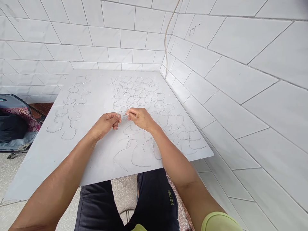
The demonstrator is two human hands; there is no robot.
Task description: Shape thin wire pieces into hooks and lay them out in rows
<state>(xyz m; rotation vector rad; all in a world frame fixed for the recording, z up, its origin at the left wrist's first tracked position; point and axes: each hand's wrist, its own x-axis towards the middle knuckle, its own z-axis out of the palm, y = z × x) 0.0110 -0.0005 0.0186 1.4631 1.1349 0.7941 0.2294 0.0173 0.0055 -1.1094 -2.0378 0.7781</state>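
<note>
A white board [43, 154] rests across my lap, tilted against a tiled wall. Thin silvery wire is bent into many curved loops on it: one group of wire loops [69, 109] at the left, a denser wire mesh [144, 96] at the centre and right. My left hand [106, 123] and my right hand [141, 118] meet over the middle of the board. Both are closed in a pinch on a short stretch of wire [123, 116] between the fingertips. The wire runs on under my right hand to looser loops [134, 154] near the board's front edge.
White tiled walls close in behind and at the right [240, 96]. A thin cord [166, 41] hangs down in the corner. A bag with patterned cloth [14, 125] lies on the floor at the left. My dark trousers [154, 202] show below the board.
</note>
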